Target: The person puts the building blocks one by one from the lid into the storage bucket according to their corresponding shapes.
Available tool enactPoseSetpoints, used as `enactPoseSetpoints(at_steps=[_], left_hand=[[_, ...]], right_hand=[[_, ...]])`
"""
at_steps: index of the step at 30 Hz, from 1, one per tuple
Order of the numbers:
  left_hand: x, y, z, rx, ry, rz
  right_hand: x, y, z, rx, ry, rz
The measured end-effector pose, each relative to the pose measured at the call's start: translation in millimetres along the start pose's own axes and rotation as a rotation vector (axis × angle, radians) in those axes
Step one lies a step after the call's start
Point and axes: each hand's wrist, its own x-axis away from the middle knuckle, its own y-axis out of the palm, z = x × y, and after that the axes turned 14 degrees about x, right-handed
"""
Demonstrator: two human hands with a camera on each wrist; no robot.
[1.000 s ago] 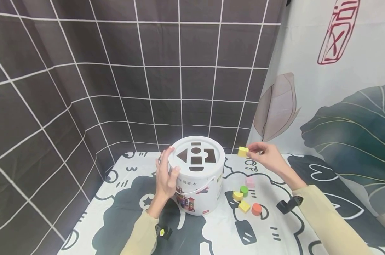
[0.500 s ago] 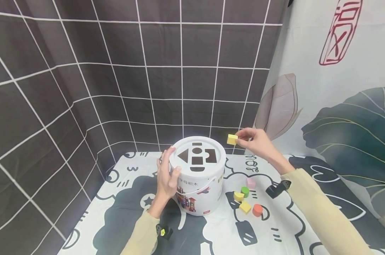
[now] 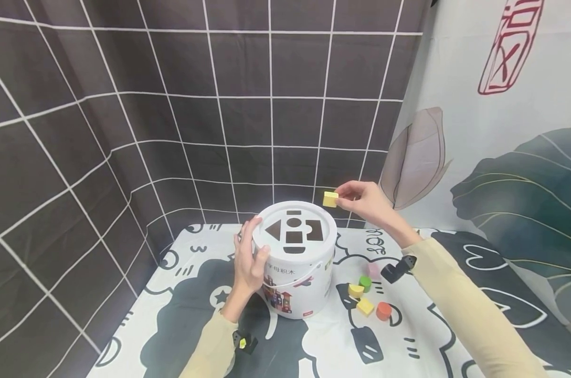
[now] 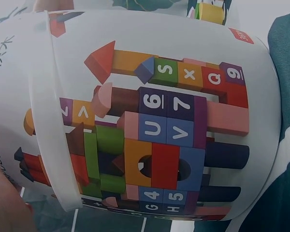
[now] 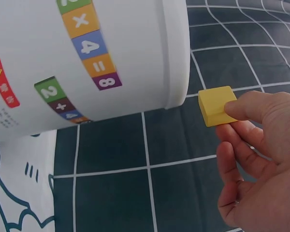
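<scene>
A white bucket (image 3: 320, 286) stands on the cloth, its lid (image 3: 275, 247) cut with triangular, round, square and other holes. My left hand (image 3: 249, 262) rests against the bucket's left side, fingers extended up to the lid's rim and thumb at the front. Between thumb and fingers, my right hand (image 3: 366, 202) pinches a yellow block (image 3: 330, 199). It is held in the air just beyond the lid's right rim, apart from it. In the right wrist view, the yellow block (image 5: 215, 108) shows a flat square face. Printed toy blocks (image 4: 164, 121) on the bucket's wall fill the left wrist view.
Right of the bucket lie a yellow half-round block (image 3: 355, 291), a green cylinder (image 3: 365, 284), a pink block (image 3: 373, 270), another yellow block (image 3: 365, 306) and a red cylinder (image 3: 383, 311). A thin white handle (image 3: 295, 282) hangs across the bucket's front. Dark gridded cloth (image 3: 238, 121) hangs behind.
My right hand has carried the yellow block left and upward, from right of the bucket to near the lid's rim. The left hand and bucket hold their place.
</scene>
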Motion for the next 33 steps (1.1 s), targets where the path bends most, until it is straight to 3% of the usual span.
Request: enactPoseSetpoints(at_steps=[8,16,33], left_hand=[[1.0,0.8,1.8,0.007,0.000,-0.002],[0.0,0.1,0.3,0.011,0.018,0.005],[-0.4,0.6,0.6,-0.008,-0.005,0.001]], right_hand=[[-8.2,9.0,-9.3,-0.029,0.010,-0.026],[-18.7,21.5,-23.2,-0.058,-0.034,-0.043],[-28.2,44.4,-36.4,-0.087,-0.051,-0.082]])
